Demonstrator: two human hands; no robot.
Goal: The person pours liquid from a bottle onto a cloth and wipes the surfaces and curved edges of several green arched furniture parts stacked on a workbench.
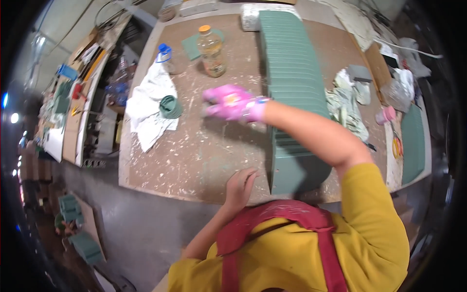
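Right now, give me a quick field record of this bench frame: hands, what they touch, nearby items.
left hand: bare left hand, flat on the workbench near its front edge
right hand: right hand in a pink glove, raised over the bench, blurred; whether it holds anything cannot be told
beside right arm: long row of green tiles standing on edge
behind: plastic bottle of amber liquid, upright
left of glove: white cloth with a green rolled piece on it
surface: brown, spattered with pale flecks
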